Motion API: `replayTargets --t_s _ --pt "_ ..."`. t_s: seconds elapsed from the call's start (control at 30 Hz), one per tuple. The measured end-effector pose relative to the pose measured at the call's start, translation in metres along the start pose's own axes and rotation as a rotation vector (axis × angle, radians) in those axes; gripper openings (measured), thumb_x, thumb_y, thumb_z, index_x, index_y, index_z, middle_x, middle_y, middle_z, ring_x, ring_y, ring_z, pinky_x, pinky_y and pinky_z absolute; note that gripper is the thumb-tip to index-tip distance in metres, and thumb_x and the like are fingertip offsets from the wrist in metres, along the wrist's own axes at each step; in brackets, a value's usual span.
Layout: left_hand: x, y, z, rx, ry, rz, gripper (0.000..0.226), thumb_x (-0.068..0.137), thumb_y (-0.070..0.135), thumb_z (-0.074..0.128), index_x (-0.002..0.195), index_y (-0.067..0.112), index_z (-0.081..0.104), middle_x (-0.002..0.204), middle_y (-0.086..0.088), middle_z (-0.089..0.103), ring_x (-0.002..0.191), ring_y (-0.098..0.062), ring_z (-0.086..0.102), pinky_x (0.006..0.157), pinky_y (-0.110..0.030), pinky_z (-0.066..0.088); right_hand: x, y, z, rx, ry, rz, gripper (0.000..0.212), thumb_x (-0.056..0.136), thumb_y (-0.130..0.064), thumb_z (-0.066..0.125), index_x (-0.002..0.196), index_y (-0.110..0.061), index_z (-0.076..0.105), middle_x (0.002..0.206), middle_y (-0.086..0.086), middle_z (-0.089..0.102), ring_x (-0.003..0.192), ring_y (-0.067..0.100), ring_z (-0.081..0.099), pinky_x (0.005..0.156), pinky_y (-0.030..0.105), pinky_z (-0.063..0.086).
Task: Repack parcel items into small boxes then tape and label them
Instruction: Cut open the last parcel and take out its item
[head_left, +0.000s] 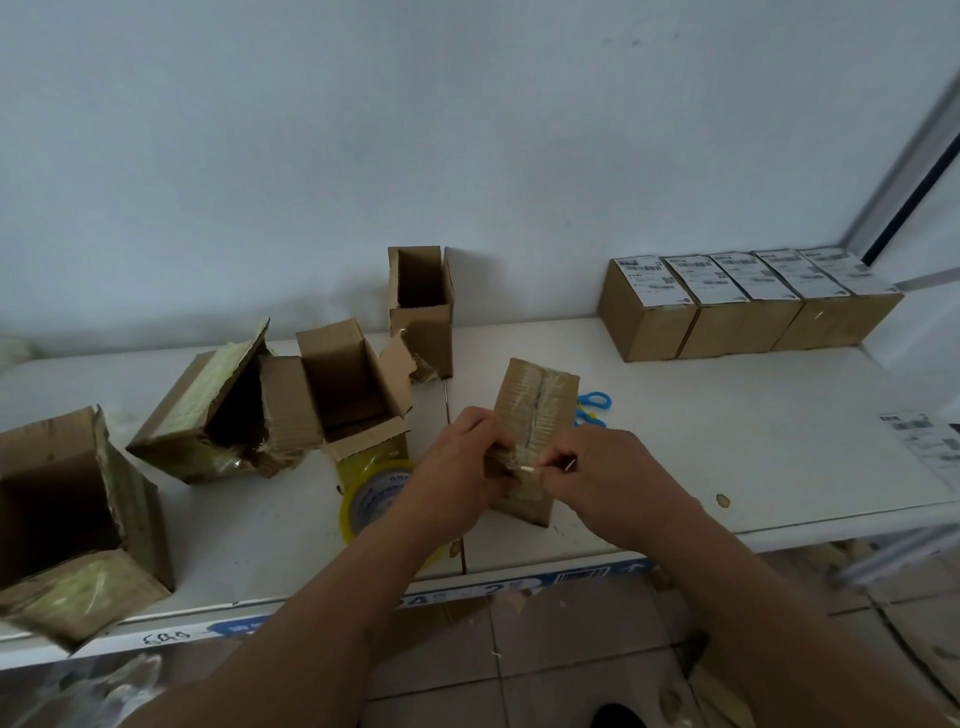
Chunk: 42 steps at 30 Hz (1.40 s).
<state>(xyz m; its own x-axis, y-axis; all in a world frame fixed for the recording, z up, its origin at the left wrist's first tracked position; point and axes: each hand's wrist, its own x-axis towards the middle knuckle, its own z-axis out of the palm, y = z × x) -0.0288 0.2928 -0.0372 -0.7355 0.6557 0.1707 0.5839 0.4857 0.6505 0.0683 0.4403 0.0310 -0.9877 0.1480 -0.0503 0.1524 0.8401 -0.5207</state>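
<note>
**Both hands on a taped parcel at the table's front edge**

A taped parcel (535, 410) stands tilted on the white table (727, 415), near its front edge, with clear tape running down its top seam. The left hand (457, 467) curls round the parcel's near left corner and grips it. The right hand (602, 473) is closed in a pinch on a thin tool (530, 468) whose pale tip touches the parcel's near end; what kind of tool it is cannot be told.

Just left of the parcel, partly under the left forearm, lies a yellow tape roll (374, 493). Blue scissors (592, 408) lie just right of the parcel, partly behind it. Beyond the parcel an open box (421, 306) stands upright with a torn flap. Left of the parcel sit three more opened boxes: one (353, 384) upright beside the tape roll, a torn one (218, 410) on its side, and a large one (78, 525) at the table's far-left front edge.

Well to the right of the parcel, against the wall, a row of sealed labelled boxes (743, 306) stands side by side. Loose labels (930, 447) lie at the table's right edge.
</note>
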Motion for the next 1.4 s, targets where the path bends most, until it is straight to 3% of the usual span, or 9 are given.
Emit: replayTargets --t_s 0.1,0.47,0.6,0.73,0.87,1.0,1.17,1.27,1.4 --pt "0.000 -0.001 0.000 0.002 0.001 -0.001 0.035 0.080 0.019 0.077 0.110 0.024 0.059 0.116 0.019 0.040 0.104 -0.004 0.049 0.089 -0.019 0.048 0.003 -0.001 0.002 0.009 -0.003 0.019 0.015 0.094 -0.022 0.055 0.091 -0.017 0.068 0.088 -0.002 0.066 0.076 0.012 0.059 0.067 0.021 0.049" --pt "0.003 -0.007 -0.001 0.006 -0.023 -0.008 0.037 0.078 0.021 0.078 0.106 0.028 0.055 0.115 0.019 0.038 0.103 -0.006 0.050 0.092 -0.029 0.051 -0.009 0.014 -0.018 -0.015 -0.094 0.117 0.016 0.096 -0.025 0.056 0.082 -0.031 0.061 0.077 -0.013 0.060 0.070 0.003 0.055 0.056 0.009 0.038" --pt "0.000 0.004 0.000 0.138 -0.041 -0.033 0.059 0.070 0.055 0.078 0.113 0.030 0.047 0.118 0.016 0.033 0.101 -0.004 0.047 0.083 -0.024 0.052 -0.015 0.019 -0.026 0.128 -0.109 0.123 0.011 0.095 -0.027 0.058 0.086 -0.030 0.063 0.080 -0.009 0.064 0.071 0.003 0.059 0.058 0.011 0.041" --pt "-0.003 0.023 0.011 0.306 0.010 -0.112 0.086 0.066 0.089 0.049 0.124 0.027 0.036 0.120 0.011 0.033 0.101 -0.005 0.042 0.085 -0.027 0.049 -0.014 0.035 -0.047 0.343 0.040 0.224 0.009 0.097 -0.025 0.057 0.093 -0.024 0.064 0.080 -0.002 0.069 0.064 0.003 0.064 0.058 0.016 0.047" --pt "-0.003 0.028 0.015 0.319 0.023 -0.127 0.075 0.078 0.070 0.058 0.130 0.021 0.034 0.128 0.006 0.032 0.111 -0.010 0.038 0.092 -0.026 0.047 -0.003 0.048 -0.047 0.318 0.170 0.287 0.014 0.100 -0.025 0.050 0.099 -0.017 0.062 0.082 0.001 0.068 0.061 0.006 0.062 0.055 0.018 0.044" --pt "-0.003 0.023 -0.006 0.339 -0.140 -0.068 0.066 0.078 0.058 0.064 0.128 0.026 0.037 0.134 0.008 0.030 0.116 -0.010 0.035 0.098 -0.028 0.043 0.001 0.062 -0.049 0.302 0.215 0.298 0.012 0.098 -0.029 0.054 0.098 -0.020 0.062 0.078 -0.003 0.067 0.057 0.002 0.062 0.057 0.019 0.045" --pt "-0.005 0.021 -0.024 0.449 -0.318 -0.021 0.070 0.069 0.072 0.041 0.133 0.042 0.036 0.136 0.017 0.023 0.132 -0.008 0.018 0.117 -0.039 0.015 0.004 0.077 -0.051 0.232 0.189 0.300 0.010 0.097 -0.033 0.056 0.095 -0.026 0.062 0.084 -0.009 0.067 0.060 0.000 0.065 0.060 0.020 0.047" --pt "0.002 0.027 -0.021 0.359 -0.274 -0.039 0.057 0.075 0.075 0.051 0.119 0.040 0.046 0.124 0.024 0.021 0.119 0.002 0.017 0.113 -0.033 0.020 0.008 0.079 -0.047 0.141 0.171 0.289 0.012 0.097 -0.032 0.054 0.097 -0.026 0.064 0.088 -0.007 0.067 0.068 0.006 0.066 0.066 0.024 0.051" --pt "0.010 0.025 -0.017 0.215 -0.270 -0.062 0.041 0.079 0.057 0.069 0.106 0.034 0.050 0.132 0.025 0.027 0.112 -0.004 0.040 0.095 -0.025 0.043 0.013 0.078 -0.041 0.133 0.152 0.278 0.020 0.098 -0.030 0.052 0.105 -0.020 0.068 0.096 -0.002 0.068 0.083 0.013 0.065 0.079 0.033 0.054"
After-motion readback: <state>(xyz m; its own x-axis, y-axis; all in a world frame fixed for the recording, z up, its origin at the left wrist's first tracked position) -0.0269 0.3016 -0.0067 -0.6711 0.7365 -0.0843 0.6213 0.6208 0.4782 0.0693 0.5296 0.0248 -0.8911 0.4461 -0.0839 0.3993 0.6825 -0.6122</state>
